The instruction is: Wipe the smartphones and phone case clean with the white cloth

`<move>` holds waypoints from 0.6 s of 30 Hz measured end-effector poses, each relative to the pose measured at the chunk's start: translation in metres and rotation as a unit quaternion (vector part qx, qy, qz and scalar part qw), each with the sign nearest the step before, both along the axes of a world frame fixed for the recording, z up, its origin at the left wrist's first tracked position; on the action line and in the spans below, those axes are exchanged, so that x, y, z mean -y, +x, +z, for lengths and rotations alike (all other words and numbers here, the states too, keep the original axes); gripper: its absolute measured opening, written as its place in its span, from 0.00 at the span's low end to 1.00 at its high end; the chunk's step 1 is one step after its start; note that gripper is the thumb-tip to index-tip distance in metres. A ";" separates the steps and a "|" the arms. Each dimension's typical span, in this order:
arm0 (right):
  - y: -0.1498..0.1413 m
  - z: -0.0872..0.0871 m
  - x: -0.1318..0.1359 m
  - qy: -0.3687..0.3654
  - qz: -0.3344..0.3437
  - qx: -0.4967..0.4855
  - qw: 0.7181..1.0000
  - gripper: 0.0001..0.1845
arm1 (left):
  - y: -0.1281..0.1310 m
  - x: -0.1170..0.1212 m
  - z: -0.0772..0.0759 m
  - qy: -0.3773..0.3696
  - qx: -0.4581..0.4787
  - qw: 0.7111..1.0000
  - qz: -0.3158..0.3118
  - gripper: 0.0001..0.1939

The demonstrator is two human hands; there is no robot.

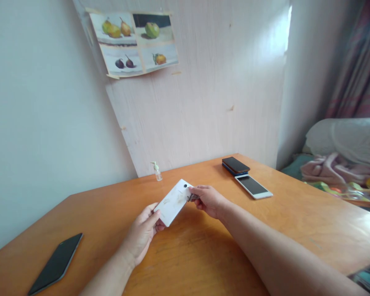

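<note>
Over the middle of an orange wooden table (pixel 203 255), my left hand (pixel 142 234) grips the near end of a white phone (pixel 174 202) held back side up, its camera lens at the far end. My right hand (pixel 208 199) is closed in a pinch at the phone's far right edge, holding a small dark thing against it that I cannot make out. The phone is tilted and lifted a little above the table.
A dark phone (pixel 57 263) lies screen up near the table's left front. At the far right lie a white phone (pixel 253 186) and a dark phone stacked on a blue one (pixel 235 165). A small clear pump bottle (pixel 157 171) stands by the wall. A bed with pillow and clothes (pixel 342 164) is at the right.
</note>
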State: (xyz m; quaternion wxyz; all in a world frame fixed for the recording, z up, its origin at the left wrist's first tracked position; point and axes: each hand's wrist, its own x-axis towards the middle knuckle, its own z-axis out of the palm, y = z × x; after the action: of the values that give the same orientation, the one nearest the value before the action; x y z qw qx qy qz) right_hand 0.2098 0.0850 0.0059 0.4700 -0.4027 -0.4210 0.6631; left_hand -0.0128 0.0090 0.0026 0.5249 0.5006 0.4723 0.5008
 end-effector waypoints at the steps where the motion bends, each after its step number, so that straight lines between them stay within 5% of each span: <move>1: -0.001 0.000 0.000 -0.003 -0.003 0.003 1.000 0.08 | 0.001 0.001 0.001 0.009 -0.022 1.000 0.002 0.26; 6: -0.003 0.001 0.002 -0.007 -0.014 0.026 1.000 0.09 | 0.006 0.006 0.001 0.072 -0.186 0.980 0.020 0.38; 11: -0.005 0.003 0.005 0.001 -0.018 0.075 0.997 0.09 | 0.004 0.001 -0.007 0.136 -0.365 0.917 0.080 0.39; 18: -0.004 -0.002 0.006 0.062 -0.025 0.212 0.975 0.12 | 0.001 0.000 0.000 0.124 -0.363 0.921 0.071 0.32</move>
State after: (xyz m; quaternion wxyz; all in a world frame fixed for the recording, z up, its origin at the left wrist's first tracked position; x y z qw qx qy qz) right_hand 0.2061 0.0785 0.0043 0.4104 -0.5146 -0.5410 0.5235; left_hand -0.0120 0.0088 0.0024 0.2144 0.6745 0.5989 0.3746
